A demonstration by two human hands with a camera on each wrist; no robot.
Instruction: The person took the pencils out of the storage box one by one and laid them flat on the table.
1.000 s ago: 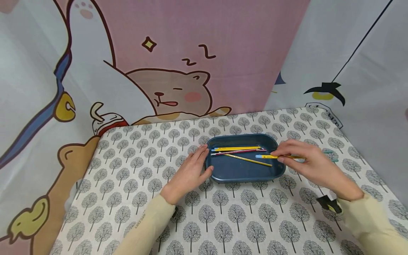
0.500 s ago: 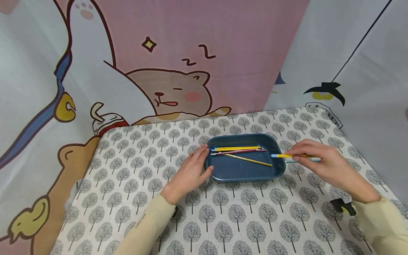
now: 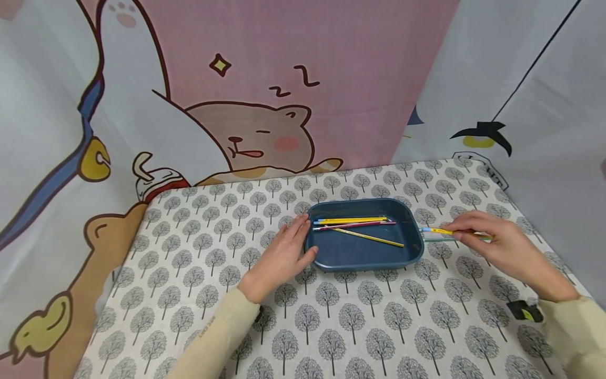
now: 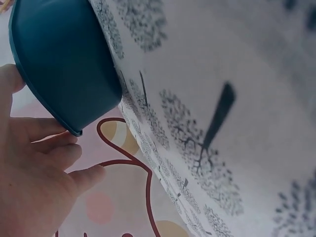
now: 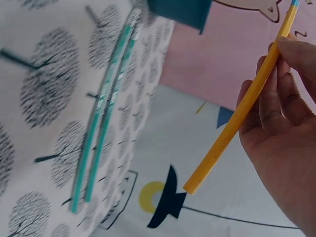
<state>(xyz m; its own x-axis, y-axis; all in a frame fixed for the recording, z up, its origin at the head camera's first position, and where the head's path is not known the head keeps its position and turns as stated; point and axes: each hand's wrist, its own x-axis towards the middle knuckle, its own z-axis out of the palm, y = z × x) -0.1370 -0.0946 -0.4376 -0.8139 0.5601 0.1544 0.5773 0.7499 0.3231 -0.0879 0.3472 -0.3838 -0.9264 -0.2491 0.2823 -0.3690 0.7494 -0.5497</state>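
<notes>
A dark blue tray lies on the cloth in the head view. My left hand touches its left rim with extended fingers, also visible against the tray wall in the left wrist view. Between thumb and fingers, my right hand pinches a yellow pencil with a light blue end, held just beyond the tray's right rim. Inside the tray lie yellow pencils, a red pencil and a slanting yellow patterned pencil. Two teal pencils rest on the cloth below my right hand.
A white cloth printed with grey trees covers the table. Fabric hangings with cartoon animals rise along its back and sides. The right-hand hanging stands close beyond my right hand.
My right hand has carried the yellow pencil rightward, from over the tray to outside its right rim. My left hand and the tray have stayed in place.
</notes>
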